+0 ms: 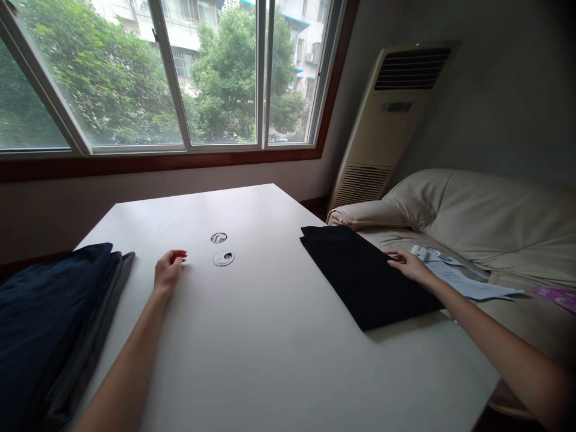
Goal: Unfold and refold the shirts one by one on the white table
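Note:
A black folded cloth [360, 276], perhaps a garment, lies flat on the right side of the white table [252, 360]. At its right edge is my right hand [410, 267], thumb and fingers closed on the fabric's border. My left hand [168, 271] rests on the tabletop left of centre, its fingers curled in loosely with nothing visible in them. Further left, a stack of folded dark clothes [49, 306], navy on top and grey beneath, sits along the table's left side, apart from my left hand.
Two round cable-hole fittings [224, 258] are set in the tabletop between my hands. A cream sofa [495, 222] adjoins the right side, with white papers [463, 279] and a pink item [555, 297] on it. An upright air conditioner [387, 120] and a window stand beyond.

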A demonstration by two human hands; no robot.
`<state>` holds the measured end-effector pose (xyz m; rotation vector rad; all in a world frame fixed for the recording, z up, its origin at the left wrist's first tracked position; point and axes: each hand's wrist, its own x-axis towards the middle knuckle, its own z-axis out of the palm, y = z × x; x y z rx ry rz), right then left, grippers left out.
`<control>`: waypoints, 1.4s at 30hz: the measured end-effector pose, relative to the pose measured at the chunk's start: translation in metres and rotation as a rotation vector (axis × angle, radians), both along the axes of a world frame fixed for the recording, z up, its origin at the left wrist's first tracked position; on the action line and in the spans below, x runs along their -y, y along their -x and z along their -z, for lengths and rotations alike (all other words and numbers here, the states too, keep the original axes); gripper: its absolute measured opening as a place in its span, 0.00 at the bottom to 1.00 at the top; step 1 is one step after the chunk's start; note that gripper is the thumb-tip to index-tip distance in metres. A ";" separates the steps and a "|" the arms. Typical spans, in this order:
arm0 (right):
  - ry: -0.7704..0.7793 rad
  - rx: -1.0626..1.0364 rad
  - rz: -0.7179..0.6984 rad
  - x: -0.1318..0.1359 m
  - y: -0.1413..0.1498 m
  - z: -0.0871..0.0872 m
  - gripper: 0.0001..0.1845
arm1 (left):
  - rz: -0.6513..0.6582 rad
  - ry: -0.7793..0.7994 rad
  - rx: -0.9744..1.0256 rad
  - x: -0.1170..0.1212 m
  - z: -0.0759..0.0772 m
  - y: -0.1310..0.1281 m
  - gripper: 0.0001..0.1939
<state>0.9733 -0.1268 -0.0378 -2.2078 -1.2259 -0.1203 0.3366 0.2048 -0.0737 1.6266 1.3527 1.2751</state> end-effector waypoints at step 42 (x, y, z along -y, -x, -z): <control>0.360 0.634 -0.167 0.024 0.228 -0.022 0.30 | 0.035 -0.013 -0.149 0.012 -0.013 -0.006 0.11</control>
